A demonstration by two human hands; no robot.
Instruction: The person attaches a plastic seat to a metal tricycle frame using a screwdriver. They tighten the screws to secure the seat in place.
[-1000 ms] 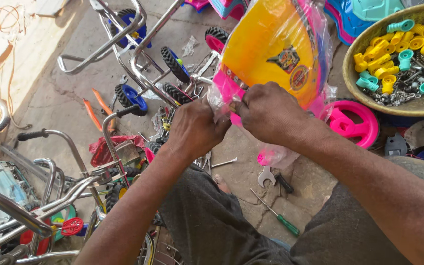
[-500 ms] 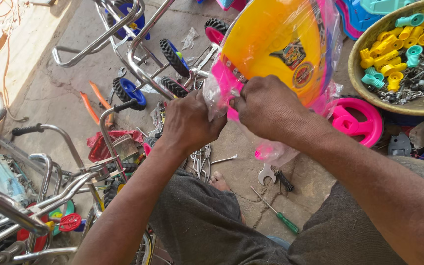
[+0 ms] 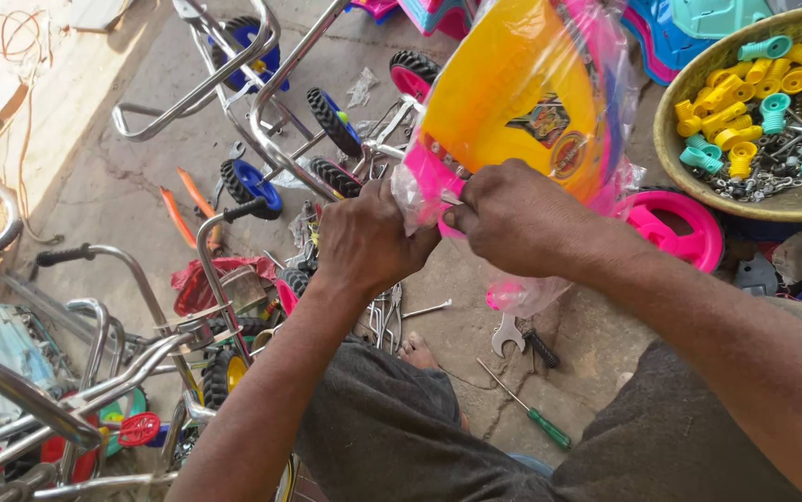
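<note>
Above the floor: 2 hands, left (image 3: 368, 240) and right (image 3: 512, 218), pinch the bag (image 3: 596, 84) at the seat's (image 3: 503, 88) lower end; seat slants up-right.

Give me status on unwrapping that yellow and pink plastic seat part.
Done: nothing clearly finished; the clear plastic wrap covers most of the yellow and pink seat part. In hand: left hand and right hand pinch the wrap at the part's pink lower edge. Left: getting the wrap off. The spanner and green-handled screwdriver lie untouched on the floor.
</note>
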